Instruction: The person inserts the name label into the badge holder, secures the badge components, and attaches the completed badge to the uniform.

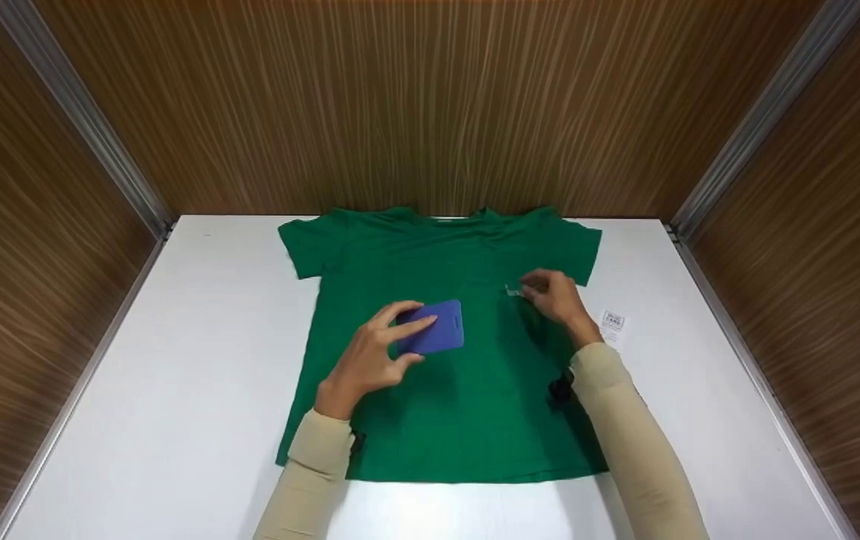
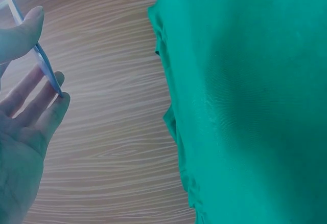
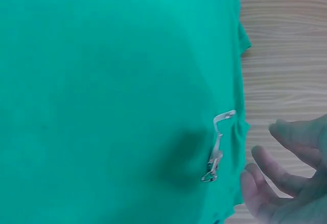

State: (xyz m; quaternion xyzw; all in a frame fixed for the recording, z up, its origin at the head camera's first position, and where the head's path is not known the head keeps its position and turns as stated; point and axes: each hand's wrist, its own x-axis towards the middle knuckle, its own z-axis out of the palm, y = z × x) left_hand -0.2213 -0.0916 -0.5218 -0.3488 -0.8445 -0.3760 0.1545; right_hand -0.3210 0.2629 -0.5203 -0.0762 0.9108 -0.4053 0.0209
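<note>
My left hand (image 1: 374, 349) pinches a flat purple card holder (image 1: 441, 337) with a small slot near one end, held over the shirt. Seen from the left wrist, the card holder (image 2: 46, 63) is edge-on between thumb and fingertips. A green T-shirt (image 1: 415, 435) lies spread out below both hands. On its upper right chest lies a small clear-strap badge clip (image 1: 512, 291) with metal parts. My right hand (image 1: 552, 295) hovers just beside this clip; in the right wrist view its fingers (image 3: 278, 173) are loosely bent and apart, with nothing between them.
A white printed card (image 1: 613, 324) lies on the white table (image 1: 205, 360) at the shirt's right, partly behind the right forearm. Wood-patterned panels (image 1: 430, 105) with metal edge strips enclose the table at the back and both sides.
</note>
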